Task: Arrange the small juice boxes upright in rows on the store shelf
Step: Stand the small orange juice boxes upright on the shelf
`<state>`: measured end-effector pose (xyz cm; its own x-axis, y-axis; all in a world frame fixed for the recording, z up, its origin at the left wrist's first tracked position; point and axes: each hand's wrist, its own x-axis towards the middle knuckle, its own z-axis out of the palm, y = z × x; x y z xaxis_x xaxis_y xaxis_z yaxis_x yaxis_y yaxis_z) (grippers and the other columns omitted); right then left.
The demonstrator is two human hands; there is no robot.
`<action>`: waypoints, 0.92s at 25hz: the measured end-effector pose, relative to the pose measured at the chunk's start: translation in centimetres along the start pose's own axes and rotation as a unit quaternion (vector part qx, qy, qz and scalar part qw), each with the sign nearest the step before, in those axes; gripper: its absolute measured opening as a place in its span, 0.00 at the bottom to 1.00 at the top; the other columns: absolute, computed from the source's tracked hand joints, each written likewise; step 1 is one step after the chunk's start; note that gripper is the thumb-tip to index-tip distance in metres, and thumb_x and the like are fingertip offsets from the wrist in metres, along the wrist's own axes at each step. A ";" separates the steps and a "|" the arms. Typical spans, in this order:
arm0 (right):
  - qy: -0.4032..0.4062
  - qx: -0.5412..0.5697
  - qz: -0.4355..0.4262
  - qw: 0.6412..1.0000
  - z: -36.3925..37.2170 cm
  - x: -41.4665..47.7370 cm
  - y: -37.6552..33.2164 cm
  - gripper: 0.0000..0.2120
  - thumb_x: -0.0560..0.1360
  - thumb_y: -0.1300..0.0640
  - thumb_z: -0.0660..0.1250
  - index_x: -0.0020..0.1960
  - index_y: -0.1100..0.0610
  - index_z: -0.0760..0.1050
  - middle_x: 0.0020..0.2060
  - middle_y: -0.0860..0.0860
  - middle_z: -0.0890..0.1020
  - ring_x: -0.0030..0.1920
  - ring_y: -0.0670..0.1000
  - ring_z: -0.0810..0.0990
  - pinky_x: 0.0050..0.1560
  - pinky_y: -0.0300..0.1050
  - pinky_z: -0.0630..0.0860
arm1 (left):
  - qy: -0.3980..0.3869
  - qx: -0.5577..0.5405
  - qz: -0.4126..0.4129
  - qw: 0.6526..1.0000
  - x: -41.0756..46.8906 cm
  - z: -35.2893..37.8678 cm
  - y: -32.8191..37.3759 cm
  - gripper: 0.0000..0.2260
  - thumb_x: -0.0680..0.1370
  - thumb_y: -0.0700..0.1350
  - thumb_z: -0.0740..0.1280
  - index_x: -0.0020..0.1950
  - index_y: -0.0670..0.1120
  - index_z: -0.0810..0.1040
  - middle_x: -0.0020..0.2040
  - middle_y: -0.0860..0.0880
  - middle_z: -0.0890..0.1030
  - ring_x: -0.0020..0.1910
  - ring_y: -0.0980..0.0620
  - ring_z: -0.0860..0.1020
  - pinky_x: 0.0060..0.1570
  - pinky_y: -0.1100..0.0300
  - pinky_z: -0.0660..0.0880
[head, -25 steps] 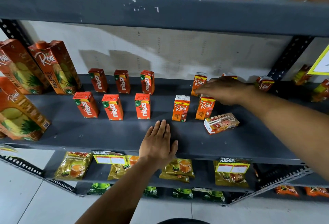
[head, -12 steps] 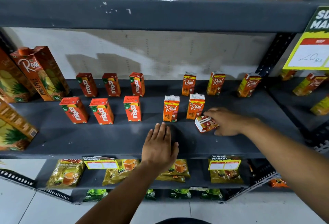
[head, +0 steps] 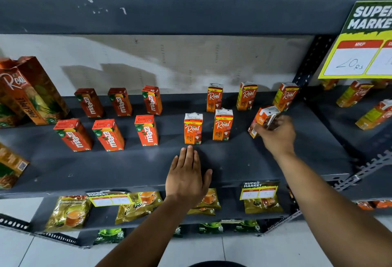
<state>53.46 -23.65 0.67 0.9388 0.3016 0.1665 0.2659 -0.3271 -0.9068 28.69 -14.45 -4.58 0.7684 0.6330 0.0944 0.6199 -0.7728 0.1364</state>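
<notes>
On the grey shelf (head: 127,167), small red Maaza boxes (head: 110,135) stand upright in two rows on the left. Orange Real boxes stand in two rows on the right, two in front (head: 222,125) and three behind (head: 247,96). My right hand (head: 275,135) grips one more small Real box (head: 264,119), tilted and lifted just right of the front pair. My left hand (head: 186,175) lies flat, fingers apart, on the shelf's front edge and holds nothing.
Large Real pineapple cartons (head: 31,90) stand at the far left. A yellow price sign (head: 360,39) hangs at the upper right. More juice boxes (head: 356,95) sit on the neighbouring shelf to the right. Tea packets (head: 67,211) lie on the shelf below.
My right hand came down from the back row to the box lying on its side, gripped it and lifted it to the right, tilting it up. My left hand stayed flat.
</notes>
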 end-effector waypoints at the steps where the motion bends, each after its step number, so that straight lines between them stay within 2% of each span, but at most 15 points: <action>1: 0.025 0.009 0.010 1.000 0.6 -0.2 0.4 0.26 0.62 0.53 0.82 0.51 0.52 0.69 0.45 0.50 0.80 0.45 0.50 0.82 0.36 0.32 0.69 | -0.001 0.001 0.000 1.000 0.0 0.0 -0.1 0.35 0.78 0.63 0.38 0.76 0.40 0.52 0.79 0.42 0.52 0.77 0.45 0.48 0.73 0.51 0.45; 3: 0.043 0.004 0.010 0.999 1.4 -0.5 1.0 0.29 0.61 0.53 0.82 0.52 0.55 0.68 0.48 0.53 0.80 0.48 0.54 0.82 0.38 0.35 0.72 | 0.000 0.001 0.000 1.000 0.0 0.0 -0.1 0.35 0.78 0.63 0.39 0.76 0.40 0.53 0.79 0.42 0.52 0.77 0.45 0.49 0.73 0.51 0.45; 6: 0.034 -0.052 0.001 0.998 1.3 -0.6 1.1 0.36 0.59 0.47 0.81 0.57 0.58 0.66 0.55 0.57 0.76 0.56 0.57 0.77 0.50 0.47 0.75 | -0.003 0.002 0.002 1.000 0.0 0.0 -0.2 0.35 0.78 0.63 0.39 0.76 0.40 0.52 0.79 0.42 0.52 0.77 0.45 0.48 0.73 0.51 0.45; 8: 0.042 -0.102 -0.049 0.993 0.4 -0.5 0.3 0.42 0.57 0.39 0.79 0.62 0.57 0.64 0.59 0.57 0.73 0.60 0.58 0.73 0.56 0.53 0.74 | 0.001 0.004 0.002 1.000 0.0 0.0 -0.2 0.35 0.78 0.63 0.39 0.76 0.40 0.53 0.79 0.42 0.52 0.77 0.45 0.48 0.73 0.51 0.45; 10: 0.045 -0.156 -0.102 0.981 -0.5 0.0 -1.0 0.43 0.58 0.34 0.76 0.63 0.55 0.65 0.61 0.58 0.73 0.63 0.60 0.71 0.57 0.57 0.72 | 0.001 0.006 0.004 1.000 0.1 0.1 -0.2 0.35 0.78 0.63 0.39 0.76 0.40 0.53 0.79 0.42 0.52 0.77 0.45 0.48 0.74 0.51 0.46; 13: -0.050 -0.319 -0.125 0.938 -1.4 1.8 -3.6 0.34 0.64 0.31 0.71 0.60 0.54 0.72 0.57 0.57 0.78 0.59 0.61 0.75 0.55 0.56 0.76 | -0.002 0.012 0.003 1.000 0.1 0.1 -0.1 0.36 0.77 0.63 0.38 0.76 0.40 0.52 0.79 0.42 0.52 0.77 0.45 0.48 0.74 0.51 0.46; 14: -0.102 -0.356 -0.119 0.921 -1.6 2.5 -4.5 0.31 0.66 0.33 0.71 0.60 0.53 0.73 0.55 0.56 0.79 0.57 0.59 0.77 0.53 0.55 0.77 | -0.003 0.011 0.002 1.000 0.1 0.1 -0.2 0.36 0.77 0.63 0.37 0.76 0.40 0.52 0.79 0.42 0.51 0.77 0.45 0.48 0.74 0.51 0.46; 16: -0.216 -0.367 -0.119 0.897 -2.1 3.8 -5.9 0.27 0.70 0.45 0.74 0.65 0.52 0.71 0.62 0.55 0.78 0.59 0.58 0.77 0.56 0.53 0.76 | -0.003 0.006 0.002 1.000 0.1 0.1 -0.2 0.36 0.77 0.63 0.36 0.77 0.41 0.51 0.79 0.42 0.51 0.77 0.45 0.47 0.74 0.51 0.45; 17: -0.276 -0.366 -0.136 0.878 -2.3 4.3 -6.6 0.30 0.71 0.53 0.75 0.70 0.51 0.68 0.67 0.55 0.75 0.63 0.58 0.75 0.59 0.52 0.75 | -0.003 0.004 0.003 1.000 0.1 0.1 -0.2 0.36 0.77 0.63 0.36 0.77 0.41 0.51 0.79 0.42 0.51 0.77 0.45 0.47 0.74 0.51 0.45; 19: -0.379 -0.400 -0.197 0.811 -3.1 4.9 -7.7 0.36 0.73 0.65 0.72 0.75 0.49 0.60 0.72 0.55 0.69 0.69 0.58 0.70 0.65 0.53 0.71 | -0.005 0.004 0.003 1.000 0.0 0.1 -0.2 0.36 0.77 0.63 0.36 0.77 0.41 0.51 0.79 0.43 0.51 0.77 0.45 0.47 0.74 0.52 0.45; 21: -0.383 -0.479 -0.318 0.723 -3.9 5.5 -8.6 0.34 0.74 0.68 0.68 0.75 0.50 0.61 0.70 0.58 0.71 0.68 0.59 0.70 0.66 0.53 0.69 | -0.006 0.007 0.002 1.000 0.1 0.1 -0.2 0.36 0.77 0.63 0.36 0.77 0.41 0.52 0.79 0.42 0.51 0.77 0.45 0.47 0.74 0.51 0.45; 23: -0.356 -0.505 -0.424 0.662 -4.3 5.9 -9.2 0.25 0.76 0.64 0.67 0.71 0.53 0.68 0.67 0.57 0.74 0.67 0.58 0.70 0.65 0.53 0.69 | -0.005 0.009 0.003 1.000 0.1 0.0 -0.3 0.36 0.77 0.63 0.36 0.76 0.41 0.52 0.79 0.42 0.51 0.77 0.45 0.48 0.74 0.51 0.46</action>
<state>57.54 -22.72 11.67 0.1121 0.9886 -0.1004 0.9797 -0.0931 0.1774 28.61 -14.18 -4.64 0.7738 0.6276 0.0858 0.6175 -0.7776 0.1186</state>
